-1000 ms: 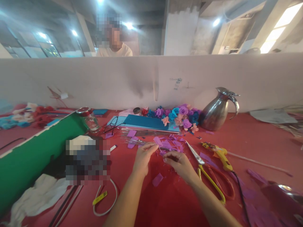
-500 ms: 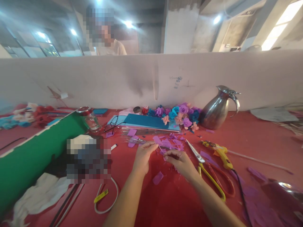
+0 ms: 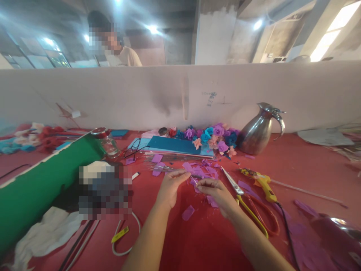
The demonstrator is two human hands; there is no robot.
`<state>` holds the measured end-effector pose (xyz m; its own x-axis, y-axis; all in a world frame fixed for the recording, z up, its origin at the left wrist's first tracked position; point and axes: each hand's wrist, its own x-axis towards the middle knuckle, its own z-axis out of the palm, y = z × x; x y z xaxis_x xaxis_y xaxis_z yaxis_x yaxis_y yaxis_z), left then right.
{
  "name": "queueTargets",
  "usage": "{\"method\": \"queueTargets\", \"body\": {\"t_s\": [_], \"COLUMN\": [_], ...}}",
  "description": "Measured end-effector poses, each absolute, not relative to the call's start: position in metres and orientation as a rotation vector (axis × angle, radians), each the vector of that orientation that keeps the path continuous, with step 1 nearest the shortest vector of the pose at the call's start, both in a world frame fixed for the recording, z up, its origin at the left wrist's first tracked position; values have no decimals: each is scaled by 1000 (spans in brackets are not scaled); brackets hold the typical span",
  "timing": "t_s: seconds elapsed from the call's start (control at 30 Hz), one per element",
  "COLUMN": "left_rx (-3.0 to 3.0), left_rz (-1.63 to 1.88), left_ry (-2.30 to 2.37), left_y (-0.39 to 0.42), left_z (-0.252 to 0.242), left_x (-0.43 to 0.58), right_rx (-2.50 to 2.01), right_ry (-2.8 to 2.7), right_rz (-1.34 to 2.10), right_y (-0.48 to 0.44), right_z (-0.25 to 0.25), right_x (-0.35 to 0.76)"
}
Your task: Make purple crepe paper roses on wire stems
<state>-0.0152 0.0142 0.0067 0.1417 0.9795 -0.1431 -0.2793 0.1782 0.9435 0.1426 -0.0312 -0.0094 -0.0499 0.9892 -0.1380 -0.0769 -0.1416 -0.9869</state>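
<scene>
My left hand (image 3: 170,186) and my right hand (image 3: 218,194) meet over the red table (image 3: 203,241), fingertips pinched on a thin stick (image 3: 193,180) with a small purple paper piece. Purple paper scraps (image 3: 199,171) lie just beyond my fingers, and one scrap (image 3: 187,212) lies between my forearms. Scissors with yellow and red handles (image 3: 248,205) lie right of my right hand. A yellow glue gun (image 3: 262,183) rests further right.
A green roll (image 3: 36,184) lies at the left. Paper flowers (image 3: 214,137), blue sheets (image 3: 177,146), a glass jar (image 3: 108,143) and a steel jug (image 3: 259,130) stand along the white partition (image 3: 180,94). A person stands behind it. A white cable (image 3: 124,235) loops near the front.
Both hands stay pinched on the stick; my right hand has shifted slightly right and forward. The person behind the partition has moved left.
</scene>
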Motion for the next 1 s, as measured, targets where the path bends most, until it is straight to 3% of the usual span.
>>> {"method": "queueTargets", "body": {"t_s": [1.0], "left_rx": [857], "left_rz": [1140], "left_ry": [918], "left_y": [14], "left_z": [7], "left_x": [-13], "right_rx": [-1093], "right_ry": [-931], "right_rz": [1589], "right_y": [-32], "right_z": [-2], "right_x": [142]}}
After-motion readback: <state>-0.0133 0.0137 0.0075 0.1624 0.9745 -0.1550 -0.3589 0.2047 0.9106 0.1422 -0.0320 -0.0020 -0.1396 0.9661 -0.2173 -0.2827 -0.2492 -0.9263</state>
